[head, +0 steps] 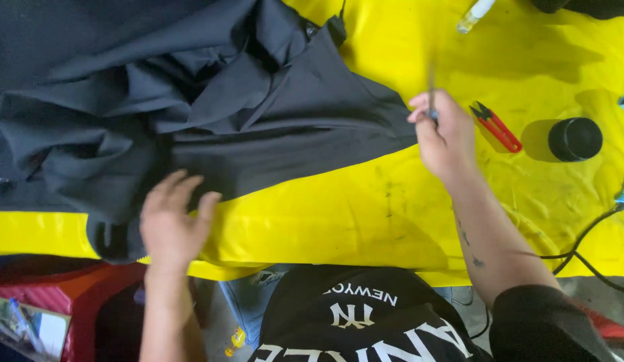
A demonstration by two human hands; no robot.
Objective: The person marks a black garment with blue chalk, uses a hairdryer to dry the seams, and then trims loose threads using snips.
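A large dark grey garment [211, 107] lies crumpled over the left and middle of a yellow-covered table [365, 208]. My left hand [171, 221] rests flat on the garment's near edge, fingers spread. My right hand [446, 137] hovers at the garment's right corner, fingers closed around a thin grey stick-like tool [431, 87] that points away from me; the tool is blurred. A red thread snip [496, 126] lies on the yellow cover just right of that hand.
A black round cup or lid [575, 139] stands right of the snip. A small white bottle [474, 15] lies at the far edge. A black cable [583, 245] trails over the right front edge. Red boxes [64, 295] sit below the table at left.
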